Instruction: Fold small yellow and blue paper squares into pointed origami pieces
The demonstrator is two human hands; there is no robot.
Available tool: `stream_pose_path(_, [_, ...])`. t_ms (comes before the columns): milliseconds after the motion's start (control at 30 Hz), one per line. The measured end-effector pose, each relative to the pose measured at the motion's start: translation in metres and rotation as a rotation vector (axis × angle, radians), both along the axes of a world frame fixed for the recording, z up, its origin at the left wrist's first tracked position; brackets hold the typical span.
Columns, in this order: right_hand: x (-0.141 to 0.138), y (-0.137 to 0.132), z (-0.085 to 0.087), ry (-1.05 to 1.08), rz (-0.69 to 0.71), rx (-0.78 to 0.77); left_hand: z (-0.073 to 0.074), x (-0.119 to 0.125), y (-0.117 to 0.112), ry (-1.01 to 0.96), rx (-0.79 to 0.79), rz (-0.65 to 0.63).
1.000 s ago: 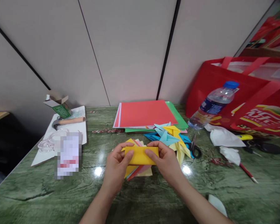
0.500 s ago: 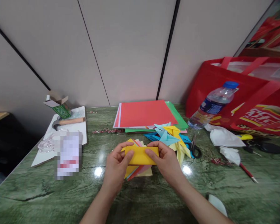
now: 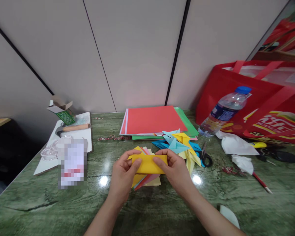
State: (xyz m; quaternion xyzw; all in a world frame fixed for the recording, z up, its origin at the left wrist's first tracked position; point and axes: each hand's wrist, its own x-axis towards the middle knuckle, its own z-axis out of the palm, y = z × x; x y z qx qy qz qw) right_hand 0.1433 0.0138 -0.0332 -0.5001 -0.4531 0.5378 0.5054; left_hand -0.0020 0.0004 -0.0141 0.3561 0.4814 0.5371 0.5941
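As both hands pinch it by the ends, the yellow paper [image 3: 149, 164] sits just above the table [image 3: 162, 209], centre front, folded down to a flat narrow band — long edges level, no diagonal creases that I can see. Left hand [image 3: 123, 177] grips the left end, thumb on the near face, fingers curled behind; right hand [image 3: 175, 172] mirrors that on the right end. Both are closed on the paper, neither released. Progress call: early-to-mid fold; the lengthwise folds look done, nothing pointed started yet. Directly under the band lies a loose stack [image 3: 147, 179] of small sheets, yellow, pink and red edges fanned out, flat and unfolded, so plenty of stock left. Just right of the right hand is a heap of folded pieces [image 3: 179, 144] — light blue, dark blue and yellow, all with sharp points; these look finished, count unclear since they overlap. Scissors [image 3: 206, 159] lie beside the heap, touching or nearly, can't tell. Behind, by the wall, big sheets [image 3: 152, 119], red on top, green beneath. Far right: bottle [image 3: 223, 111] leaning on a red bag [image 3: 260, 98], crumpled tissues [image 3: 236, 144] near it. Far left: hammer [image 3: 72, 127], small open box [image 3: 61, 111] and beads [image 3: 48, 151] on a white board [image 3: 46, 164].
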Motion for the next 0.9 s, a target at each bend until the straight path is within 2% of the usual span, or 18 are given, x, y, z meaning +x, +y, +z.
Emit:
stream_pose_path(633, [0.0002,0.0001,0.0004,0.001,0.023,0.026,-0.004,-0.0016,-0.0003,0.033,0.042,-0.033])
stream_pose_path(900, [0.0017,0.0005,-0.0018,-0.11,0.043,0.064,0.0017,-0.001,-0.0005,0.193,0.105,-0.014])
